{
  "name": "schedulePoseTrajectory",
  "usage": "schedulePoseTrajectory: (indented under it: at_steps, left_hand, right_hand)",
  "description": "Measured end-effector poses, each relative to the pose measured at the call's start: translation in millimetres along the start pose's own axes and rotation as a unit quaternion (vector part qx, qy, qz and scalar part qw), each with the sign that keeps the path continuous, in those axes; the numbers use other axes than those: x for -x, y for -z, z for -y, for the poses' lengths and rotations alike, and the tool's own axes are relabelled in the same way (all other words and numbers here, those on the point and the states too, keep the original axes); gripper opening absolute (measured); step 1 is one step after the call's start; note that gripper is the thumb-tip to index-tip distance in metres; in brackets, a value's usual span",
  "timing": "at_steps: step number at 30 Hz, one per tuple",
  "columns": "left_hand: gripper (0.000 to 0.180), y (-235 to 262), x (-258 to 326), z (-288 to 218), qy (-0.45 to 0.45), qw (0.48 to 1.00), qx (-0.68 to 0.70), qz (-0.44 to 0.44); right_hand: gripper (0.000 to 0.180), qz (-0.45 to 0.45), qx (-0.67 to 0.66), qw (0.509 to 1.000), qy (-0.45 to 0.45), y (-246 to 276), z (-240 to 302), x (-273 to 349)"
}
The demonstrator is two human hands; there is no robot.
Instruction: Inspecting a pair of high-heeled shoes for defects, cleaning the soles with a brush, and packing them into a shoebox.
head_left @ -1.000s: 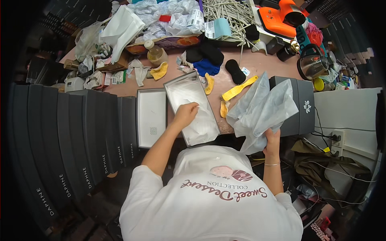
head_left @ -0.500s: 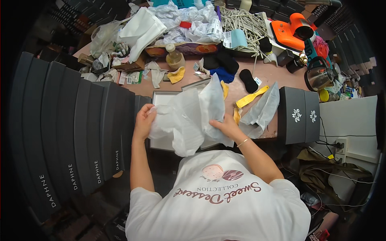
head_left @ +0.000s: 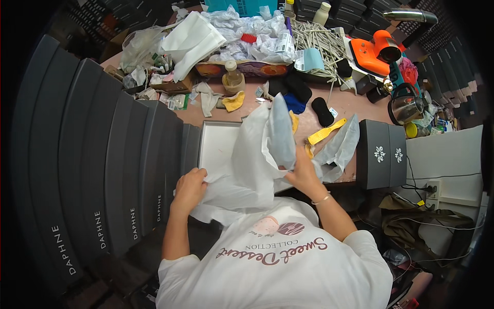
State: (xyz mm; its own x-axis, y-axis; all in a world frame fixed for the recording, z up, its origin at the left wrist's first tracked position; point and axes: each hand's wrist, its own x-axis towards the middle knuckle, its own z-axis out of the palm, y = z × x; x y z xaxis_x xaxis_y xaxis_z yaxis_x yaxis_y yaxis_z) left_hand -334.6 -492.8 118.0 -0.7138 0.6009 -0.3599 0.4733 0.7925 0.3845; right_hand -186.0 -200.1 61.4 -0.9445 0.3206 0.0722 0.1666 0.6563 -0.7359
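Note:
My left hand (head_left: 190, 190) is closed on the near left edge of a thin white tissue paper (head_left: 244, 177). The sheet spreads across an open shallow box (head_left: 216, 139) with a pale inside. My right hand (head_left: 305, 177) is closed round the lower end of a long paper-wrapped bundle (head_left: 280, 134), which stands tilted over the box; what is inside it is hidden. To its right lies a second paper-wrapped bundle (head_left: 339, 147) on the table. A yellow-handled brush (head_left: 328, 132) rests beside that one.
Tall dark boxes (head_left: 118, 170) stand in a row at left, with two dark boxes (head_left: 382, 154) at right. Behind are a bottle (head_left: 233, 77), yellow cloth (head_left: 234, 101), black shoe-shaped item (head_left: 322, 112), crumpled paper (head_left: 247, 38), sticks (head_left: 321, 38), orange device (head_left: 370, 55) and kettle (head_left: 406, 105).
My left hand has moved down and nearer to me, drawing the tissue paper's edge with it. The right hand has shifted slightly right and nearer, still on the wrapped bundle.

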Motion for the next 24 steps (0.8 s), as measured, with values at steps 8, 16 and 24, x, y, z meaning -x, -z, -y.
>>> schedulePoseTrajectory:
  at_steps: [8,16,24]
  left_hand:
    - [0.021,-88,-96,60,0.043,0.998,-0.042,-0.014]
    - [0.035,-87,-125,50,0.049,0.998,-0.042,0.025]
    - [0.030,-60,-144,68,0.015,0.999,-0.040,0.015]
  right_hand:
    - [0.050,-0.006,0.285,0.958,-0.044,131,-100,-20]
    - [0.048,0.038,-0.048,0.995,-0.078,167,-69,-17]
    - [0.051,0.303,-0.353,0.881,-0.087,-5,-34,-53]
